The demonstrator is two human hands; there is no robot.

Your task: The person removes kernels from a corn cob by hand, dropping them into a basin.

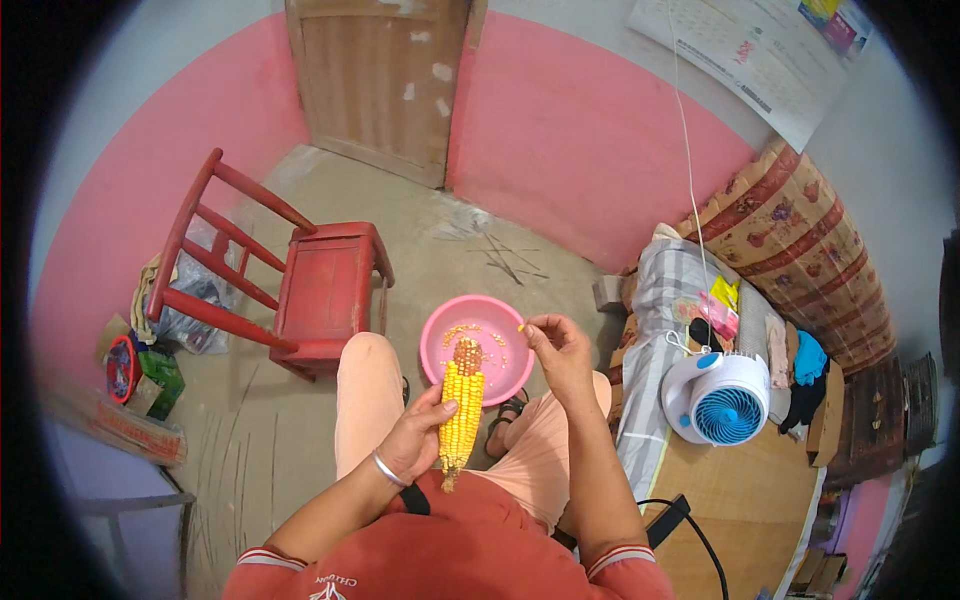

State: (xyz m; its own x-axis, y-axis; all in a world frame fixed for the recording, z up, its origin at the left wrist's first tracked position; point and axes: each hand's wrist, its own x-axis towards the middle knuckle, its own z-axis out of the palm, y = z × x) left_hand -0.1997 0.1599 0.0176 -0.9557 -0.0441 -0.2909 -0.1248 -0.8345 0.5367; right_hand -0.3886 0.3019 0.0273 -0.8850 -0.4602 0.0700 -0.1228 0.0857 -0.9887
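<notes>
My left hand [420, 431] holds an ear of yellow corn [461, 412] upright in front of my lap, its far end bare of kernels and showing the reddish-brown cob. Up and to the right of the ear is my right hand [559, 352], its thumb and index finger pinching a small yellow corn kernel [521, 328]. Under the bare tip of the ear and left of my right fingers, a pink plastic basin [433, 330] sits on the floor between my feet. Loose corn kernels [463, 328] lie in it.
A red wooden chair [322, 289] stands at the left, with bags and a red basket [122, 369] beyond it. At the right, a blue-and-white fan [724, 409] rests on a wooden surface [739, 495] beside piled bedding and clothes. A wooden door [379, 82] is at the back.
</notes>
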